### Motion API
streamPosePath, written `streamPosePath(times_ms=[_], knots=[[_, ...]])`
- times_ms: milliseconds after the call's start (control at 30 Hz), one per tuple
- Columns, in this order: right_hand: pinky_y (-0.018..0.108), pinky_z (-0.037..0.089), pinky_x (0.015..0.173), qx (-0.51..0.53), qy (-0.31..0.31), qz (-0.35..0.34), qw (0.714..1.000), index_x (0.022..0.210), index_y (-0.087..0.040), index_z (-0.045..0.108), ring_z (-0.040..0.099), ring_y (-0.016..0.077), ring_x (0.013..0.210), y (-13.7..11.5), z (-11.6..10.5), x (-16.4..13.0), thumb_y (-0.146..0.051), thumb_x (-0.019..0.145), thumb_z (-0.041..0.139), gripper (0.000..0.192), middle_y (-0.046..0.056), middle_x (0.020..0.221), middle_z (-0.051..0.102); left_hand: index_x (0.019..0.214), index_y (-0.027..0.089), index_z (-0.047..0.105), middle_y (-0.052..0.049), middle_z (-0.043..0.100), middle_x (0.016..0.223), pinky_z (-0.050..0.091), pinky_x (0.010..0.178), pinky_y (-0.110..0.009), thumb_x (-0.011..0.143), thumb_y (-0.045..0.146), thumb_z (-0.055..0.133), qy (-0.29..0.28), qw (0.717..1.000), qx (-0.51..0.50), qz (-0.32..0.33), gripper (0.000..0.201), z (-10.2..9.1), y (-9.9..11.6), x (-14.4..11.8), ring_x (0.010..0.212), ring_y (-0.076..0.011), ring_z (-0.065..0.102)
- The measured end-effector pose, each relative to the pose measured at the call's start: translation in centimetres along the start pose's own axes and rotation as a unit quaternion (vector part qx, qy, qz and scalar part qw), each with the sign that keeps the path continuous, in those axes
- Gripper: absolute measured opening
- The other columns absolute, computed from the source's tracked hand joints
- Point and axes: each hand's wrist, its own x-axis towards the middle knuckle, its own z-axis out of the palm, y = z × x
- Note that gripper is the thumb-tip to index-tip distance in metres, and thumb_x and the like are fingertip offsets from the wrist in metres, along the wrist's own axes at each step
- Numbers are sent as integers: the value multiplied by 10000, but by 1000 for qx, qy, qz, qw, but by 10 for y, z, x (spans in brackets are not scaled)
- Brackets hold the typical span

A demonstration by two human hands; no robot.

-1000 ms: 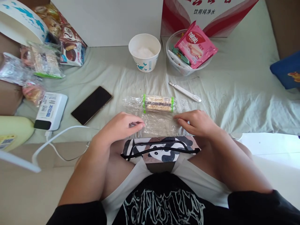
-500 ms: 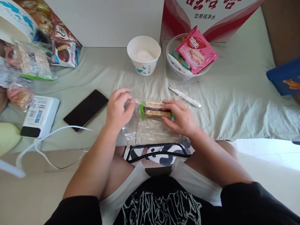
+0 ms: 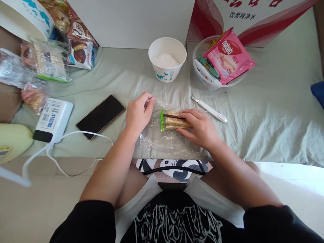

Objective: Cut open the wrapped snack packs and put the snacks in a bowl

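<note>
head camera | looking forward and down from above the white shorts (image 3: 143, 195) | framing fingers (image 3: 189, 115) nearby | catching a white panel (image 3: 131, 23) farther off

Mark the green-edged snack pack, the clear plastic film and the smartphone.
Green-edged snack pack (image 3: 174, 123): head view, visible left part.
Clear plastic film (image 3: 168, 143): head view, spread near part.
Smartphone (image 3: 101, 116): head view, middle of screen.

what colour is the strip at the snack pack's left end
The strip is bright green, seen in the head view.

Green cloth (image 3: 265, 111) under phone (image 3: 101, 116), cup (image 3: 165, 75), bowl (image 3: 209, 85), film (image 3: 168, 143), perhaps a scalpel (image 3: 209, 109).
</note>
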Motion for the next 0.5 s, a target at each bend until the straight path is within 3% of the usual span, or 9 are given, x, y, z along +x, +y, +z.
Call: streamPosePath(times_ms=[133, 333, 500], knots=[[457, 530, 957, -18, 1, -4, 1000, 1151, -219, 695, 683, 296, 1092, -5, -4, -6, -313, 954, 626, 229, 113, 1183, 748, 844, 233, 658, 38, 543, 569, 337, 577, -281, 959, 403, 568, -4, 1000, 14, -2, 224, -1, 1, -2, 523, -133, 459], [475, 477, 910, -131, -52, 6, 990, 1330, -222, 644, 622, 341, 1076, -17, 2, -9, -217, 826, 666, 505, 146, 1226, 691, 856, 232, 673, 23, 594, 608, 358, 595, -287, 955, 384, 581, -8, 1000, 25, -5, 203, 1, -1, -4, 553, -144, 510], [481, 457, 952, -130, -83, 6, 988, 1252, -243, 651, 640, 352, 1132, -15, 3, -8, -243, 819, 701, 436, 134, 1288, 700, 863, 228, 673, 23, 579, 607, 351, 597, -290, 956, 372, 582, -10, 1000, 29, -7, 194, 2, -2, -2, 551, -145, 501]])
